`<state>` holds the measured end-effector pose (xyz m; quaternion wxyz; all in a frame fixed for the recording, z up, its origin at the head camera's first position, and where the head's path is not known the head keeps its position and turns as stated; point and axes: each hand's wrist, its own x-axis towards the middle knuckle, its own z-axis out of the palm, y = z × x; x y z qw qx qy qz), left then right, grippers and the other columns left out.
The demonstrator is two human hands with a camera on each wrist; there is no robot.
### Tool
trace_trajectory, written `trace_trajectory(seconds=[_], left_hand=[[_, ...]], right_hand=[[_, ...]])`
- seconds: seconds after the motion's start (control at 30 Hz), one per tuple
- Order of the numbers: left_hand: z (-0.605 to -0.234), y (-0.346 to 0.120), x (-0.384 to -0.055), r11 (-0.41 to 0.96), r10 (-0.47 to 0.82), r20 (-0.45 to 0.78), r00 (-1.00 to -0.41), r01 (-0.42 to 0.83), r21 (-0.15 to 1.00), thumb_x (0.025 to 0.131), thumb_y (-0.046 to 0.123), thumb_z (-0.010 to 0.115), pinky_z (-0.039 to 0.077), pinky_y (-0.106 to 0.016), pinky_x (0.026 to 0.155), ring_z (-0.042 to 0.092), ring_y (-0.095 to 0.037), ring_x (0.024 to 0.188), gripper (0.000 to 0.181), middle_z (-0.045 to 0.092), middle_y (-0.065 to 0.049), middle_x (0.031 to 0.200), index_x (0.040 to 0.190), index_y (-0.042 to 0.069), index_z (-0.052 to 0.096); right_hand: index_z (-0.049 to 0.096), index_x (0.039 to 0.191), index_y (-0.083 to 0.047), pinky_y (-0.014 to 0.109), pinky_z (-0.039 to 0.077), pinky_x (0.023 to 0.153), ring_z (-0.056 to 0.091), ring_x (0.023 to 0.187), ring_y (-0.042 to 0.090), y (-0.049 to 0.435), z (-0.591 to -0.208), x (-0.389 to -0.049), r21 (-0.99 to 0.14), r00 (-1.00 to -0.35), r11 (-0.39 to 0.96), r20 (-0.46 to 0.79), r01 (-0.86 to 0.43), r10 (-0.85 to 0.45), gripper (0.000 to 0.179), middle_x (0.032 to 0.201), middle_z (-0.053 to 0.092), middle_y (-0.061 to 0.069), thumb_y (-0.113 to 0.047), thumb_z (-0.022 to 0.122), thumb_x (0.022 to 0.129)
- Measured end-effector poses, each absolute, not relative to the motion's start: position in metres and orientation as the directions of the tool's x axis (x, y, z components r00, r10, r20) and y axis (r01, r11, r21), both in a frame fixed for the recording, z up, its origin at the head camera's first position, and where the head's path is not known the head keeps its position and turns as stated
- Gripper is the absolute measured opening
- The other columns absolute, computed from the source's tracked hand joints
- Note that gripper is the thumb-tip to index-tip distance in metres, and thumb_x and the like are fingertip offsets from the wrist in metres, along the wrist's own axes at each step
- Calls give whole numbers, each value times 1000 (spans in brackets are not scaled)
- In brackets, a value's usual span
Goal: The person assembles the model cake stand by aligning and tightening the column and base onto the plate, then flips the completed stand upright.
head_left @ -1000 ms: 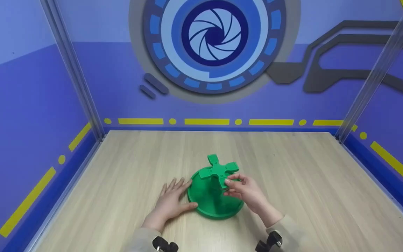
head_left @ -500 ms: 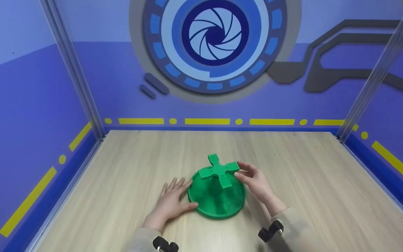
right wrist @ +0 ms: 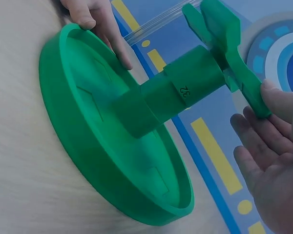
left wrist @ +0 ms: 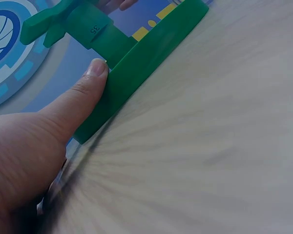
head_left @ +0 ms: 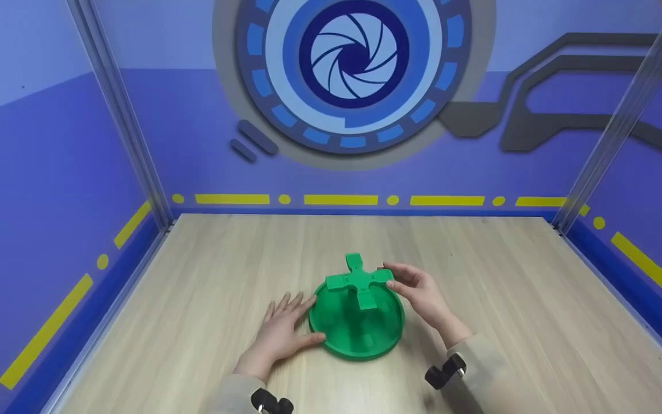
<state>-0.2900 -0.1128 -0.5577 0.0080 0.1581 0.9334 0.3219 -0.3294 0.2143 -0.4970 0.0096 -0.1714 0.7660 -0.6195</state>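
A green round tray (head_left: 360, 342) with a raised rim stands on the table. From its middle rises a thick green column (right wrist: 158, 100) marked with a number, topped by a green four-armed cross piece (head_left: 360, 280). My left hand (head_left: 280, 334) lies at the tray's left side, fingers spread straight; in the left wrist view its thumb (left wrist: 80, 100) presses against the rim, the other fingers hidden. My right hand (head_left: 423, 294) pinches the end of the cross piece's right arm between thumb and fingers, as the right wrist view also shows.
The light wood tabletop (head_left: 233, 253) is bounded by a blue patterned back wall (head_left: 176, 132) and side walls. Clear corner posts (head_left: 130, 126) stand at the back left and right. Black wrist straps (head_left: 446, 371) sit on both sleeves.
My right hand has shifted from the cross piece's near arm to its right arm. Since half a second ago the cross piece has turned slightly clockwise. My left hand and the tray stay put.
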Motion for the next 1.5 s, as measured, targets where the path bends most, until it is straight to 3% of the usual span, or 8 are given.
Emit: trace_trajectory(seconds=[0.47, 0.77, 0.87, 1.03, 1.2, 1.27, 1.43, 1.5], left_hand=[[-559, -114, -291, 744, 308, 101, -946, 306, 593, 83, 69, 72, 5, -65, 130, 18, -45, 158, 94, 34, -17, 167, 158, 21, 42], [-560, -114, -292, 743, 311, 113, -944, 316, 590, 82, 70, 71, 6, -66, 130, 19, -46, 158, 95, 35, -18, 167, 158, 21, 42], [-560, -114, -292, 743, 312, 108, -944, 313, 591, 82, 71, 70, 6, -66, 130, 18, -45, 158, 96, 34, -18, 167, 159, 21, 41], [-560, -114, -291, 744, 310, 97, -946, 305, 594, 82, 72, 69, 5, -66, 129, 18, -45, 159, 97, 33, -17, 167, 159, 21, 41], [-560, -114, -291, 744, 311, 94, -946, 304, 595, 82, 73, 69, 5, -66, 129, 18, -45, 158, 97, 33, -17, 167, 159, 21, 41], [-560, -114, -292, 742, 313, 96, -945, 306, 596, 82, 72, 69, 5, -67, 129, 18, -45, 158, 97, 33, -18, 167, 159, 21, 41], [-560, -114, -292, 741, 317, 102, -943, 313, 594, 82, 73, 69, 6, -67, 129, 18, -46, 158, 97, 33, -18, 167, 159, 21, 41], [-560, -114, -292, 743, 316, 103, -943, 314, 592, 82, 73, 69, 6, -68, 129, 18, -46, 158, 97, 33, -18, 167, 159, 21, 41]], right_hand=[[63, 137, 0, 18, 56, 96, 68, 115, 7, 218, -494, -320, -948, -932, 217, 154, -233, -328, 47, 139, 65, 20, -15, 75, 94], [62, 139, -2, 18, 57, 96, 63, 128, 36, 214, -492, -312, -944, -930, 237, 138, -227, -341, 50, 143, 63, 20, -17, 76, 94], [62, 139, -1, 19, 58, 94, 67, 124, 30, 212, -492, -309, -944, -928, 230, 151, -238, -342, 50, 141, 63, 22, -16, 76, 93], [60, 137, 6, 19, 59, 92, 69, 113, 7, 208, -495, -305, -939, -910, 183, 212, -290, -355, 52, 138, 62, 28, -10, 77, 91], [64, 134, 5, 22, 59, 96, 63, 116, -7, 202, -498, -301, -914, -904, 204, 272, -350, -331, 50, 138, 63, 28, -7, 80, 88], [65, 132, 4, 27, 60, 98, 63, 120, -2, 199, -499, -298, -911, -913, 223, 273, -347, -305, 49, 137, 64, 26, -8, 81, 87], [67, 130, 1, 48, 57, 104, 64, 127, 28, 188, -498, -289, -918, -942, 253, 253, -306, -222, 48, 133, 67, 22, -10, 84, 86], [68, 129, 0, 52, 56, 105, 63, 126, 33, 184, -498, -286, -920, -950, 259, 249, -293, -190, 48, 132, 68, 21, -11, 85, 85]])
